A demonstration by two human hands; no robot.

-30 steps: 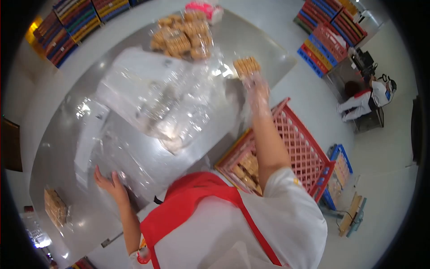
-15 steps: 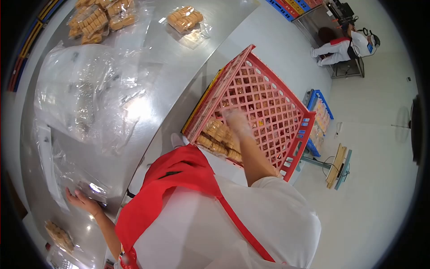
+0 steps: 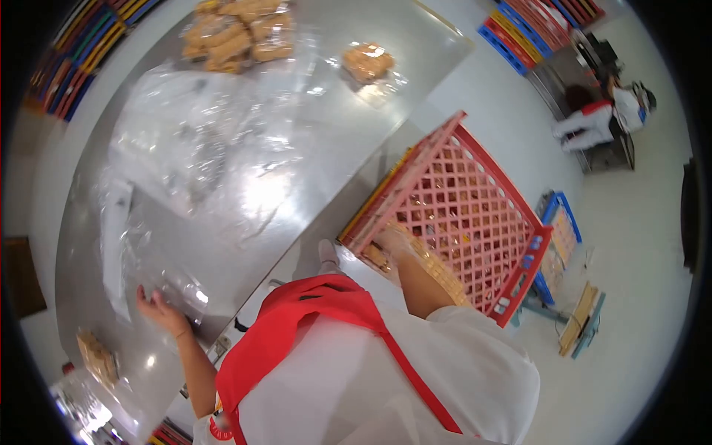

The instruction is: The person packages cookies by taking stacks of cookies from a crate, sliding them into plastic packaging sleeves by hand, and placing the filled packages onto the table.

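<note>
My right hand [image 3: 394, 242], in a thin clear glove, reaches down into the near end of a red plastic crate [image 3: 486, 167]. It is against a long row of golden biscuits [image 3: 437, 273]; its fingers are blurred and partly hidden, so a grip cannot be made out. More biscuits [image 3: 376, 257] show at the crate's near corner. Over the steel table my left hand [image 3: 163, 313] is open with fingers spread, beside a clear plastic bag [image 3: 187, 293]. A bagged pack of biscuits [image 3: 98, 357] lies on the table near that hand.
A stack of clear bags [image 3: 174, 141] covers part of the steel table [image 3: 222, 271]. Beyond it are several bagged biscuit packs [image 3: 237, 33] and a single pack [image 3: 368, 62]. A blue crate [image 3: 558, 245] stands on the floor behind the red one. Another person [image 3: 604, 115] is at the far right.
My right hand has moved from the crate's lattice side down to the biscuits at its near end. My left hand stays open by the bag. The whole view has shifted.
</note>
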